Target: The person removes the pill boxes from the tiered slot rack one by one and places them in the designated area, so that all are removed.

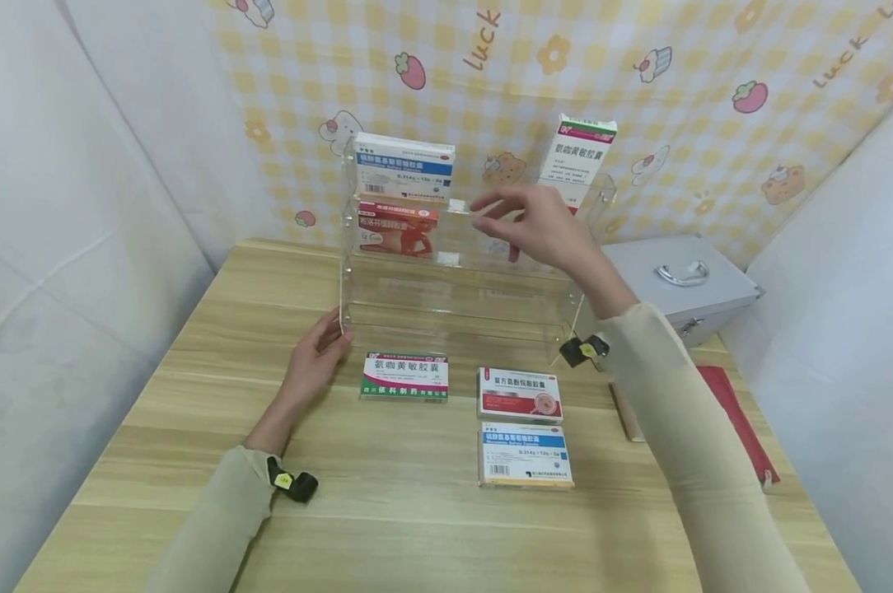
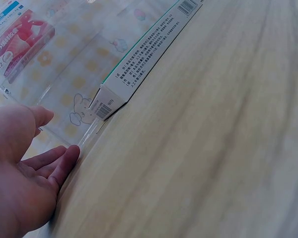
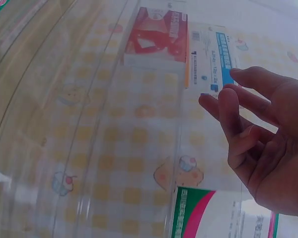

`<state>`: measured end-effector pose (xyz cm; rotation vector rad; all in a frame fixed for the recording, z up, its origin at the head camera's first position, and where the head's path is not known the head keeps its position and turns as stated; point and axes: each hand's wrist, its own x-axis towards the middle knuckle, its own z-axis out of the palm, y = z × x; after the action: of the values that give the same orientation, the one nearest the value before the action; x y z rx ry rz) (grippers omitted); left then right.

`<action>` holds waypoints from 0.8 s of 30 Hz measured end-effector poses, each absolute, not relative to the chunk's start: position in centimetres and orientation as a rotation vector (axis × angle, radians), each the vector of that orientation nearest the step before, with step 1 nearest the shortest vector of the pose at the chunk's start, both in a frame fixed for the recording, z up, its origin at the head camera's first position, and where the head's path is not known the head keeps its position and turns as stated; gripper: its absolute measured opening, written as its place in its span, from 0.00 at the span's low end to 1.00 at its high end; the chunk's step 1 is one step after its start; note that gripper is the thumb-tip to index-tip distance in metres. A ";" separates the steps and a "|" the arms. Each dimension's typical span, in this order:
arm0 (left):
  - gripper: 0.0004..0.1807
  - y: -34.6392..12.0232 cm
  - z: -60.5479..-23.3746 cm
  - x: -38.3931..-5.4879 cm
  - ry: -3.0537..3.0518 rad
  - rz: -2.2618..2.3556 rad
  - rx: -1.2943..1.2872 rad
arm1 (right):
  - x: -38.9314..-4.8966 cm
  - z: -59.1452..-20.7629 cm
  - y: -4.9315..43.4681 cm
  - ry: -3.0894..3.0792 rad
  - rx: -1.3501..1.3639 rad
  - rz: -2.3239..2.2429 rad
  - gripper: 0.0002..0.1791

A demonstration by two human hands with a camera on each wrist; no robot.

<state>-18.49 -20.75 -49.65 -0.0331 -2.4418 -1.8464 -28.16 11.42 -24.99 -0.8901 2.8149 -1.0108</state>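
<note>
A clear acrylic tiered display rack (image 1: pixel 461 301) stands on the table. My left hand (image 1: pixel 316 354) holds its lower left side edge, thumb and fingers on either side in the left wrist view. My empty right hand (image 1: pixel 546 226) hovers before the upper tiers, fingers loosely bent. On the top tier, a blue-and-white capsule box (image 1: pixel 404 169) lies at the left; a white medicine box with a green and magenta end (image 1: pixel 576 156) stands upright at the right, partly hidden by my hand. One tier lower sits a red capsule box (image 1: pixel 397 231).
Before the rack lie a green-and-magenta capsule box (image 1: pixel 404 377), a red-and-white capsule box (image 1: pixel 519 395) and another blue-and-white box (image 1: pixel 525 455). At the right stand a silver case (image 1: pixel 661 284) and a flat red item (image 1: pixel 739 424). A patterned cloth (image 1: pixel 432 82) hangs behind.
</note>
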 end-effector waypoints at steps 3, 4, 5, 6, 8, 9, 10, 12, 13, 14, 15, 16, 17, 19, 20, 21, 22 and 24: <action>0.30 -20.8 -49.8 -18.5 -2.433 -1.858 -0.033 | -28.8 -24.7 10.3 2.797 -0.906 -1.030 0.15; 0.30 -20.7 -49.8 -18.4 -2.432 -1.857 -0.032 | -28.9 -24.7 9.9 2.797 -0.914 -1.031 0.15; 0.30 -20.6 -49.4 -18.2 -2.433 -1.861 -0.032 | -29.0 -24.6 9.6 2.794 -0.920 -1.036 0.15; 0.30 -20.6 -49.4 -18.2 -2.430 -1.866 -0.031 | -29.2 -24.6 9.3 2.794 -0.921 -1.036 0.15; 0.30 -20.5 -49.5 -18.2 -2.427 -1.869 -0.030 | -29.4 -24.7 8.9 2.793 -0.918 -1.033 0.15; 0.30 -20.5 -49.4 -18.2 -2.428 -1.866 -0.028 | -29.5 -24.7 8.7 2.791 -0.917 -1.033 0.15; 0.30 -20.5 -49.4 -18.1 -2.431 -1.868 -0.022 | -29.7 -24.8 8.5 2.788 -0.912 -1.036 0.14; 0.30 -20.5 -49.9 -18.3 -2.433 -1.869 -0.017 | -30.0 -25.0 8.1 2.799 -0.893 -1.013 0.13; 0.30 -20.5 -49.9 -18.3 -2.437 -1.867 -0.015 | -30.1 -25.1 7.8 2.810 -0.883 -0.988 0.12; 0.30 -20.5 -49.8 -18.3 -2.441 -1.863 -0.011 | -30.3 -25.2 7.6 2.819 -0.874 -0.966 0.12; 0.30 -20.5 -49.8 -18.4 -2.441 -1.862 -0.010 | -30.5 -25.3 7.4 2.829 -0.863 -0.941 0.11; 0.30 -20.5 -49.8 -18.4 -2.442 -1.859 -0.008 | -30.6 -25.3 7.2 2.838 -0.854 -0.914 0.12; 0.30 -20.5 -49.8 -18.4 -2.442 -1.855 -0.009 | -30.8 -25.4 7.0 2.845 -0.846 -0.889 0.12; 0.30 -20.6 -49.7 -18.4 -2.441 -1.844 -0.005 | -31.0 -25.5 6.5 2.848 -0.835 -0.858 0.13; 0.30 -20.6 -49.7 -18.5 -2.439 -1.841 -0.005 | -31.1 -25.5 6.4 2.845 -0.831 -0.855 0.13; 0.30 -20.6 -49.7 -18.5 -2.439 -1.838 -0.003 | -31.2 -25.6 6.2 2.844 -0.824 -0.852 0.13; 0.30 -20.6 -49.7 -18.5 -2.440 -1.834 -0.002 | -31.3 -25.6 6.0 2.842 -0.816 -0.849 0.14; 0.30 -20.7 -49.7 -18.5 -2.436 -1.841 0.003 | -31.4 -25.6 5.7 2.828 -0.803 -0.855 0.14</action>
<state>-18.49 -20.67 -49.72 0.0026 -2.4365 -1.8410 -31.41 5.67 -25.63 -0.8027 2.8285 -0.8551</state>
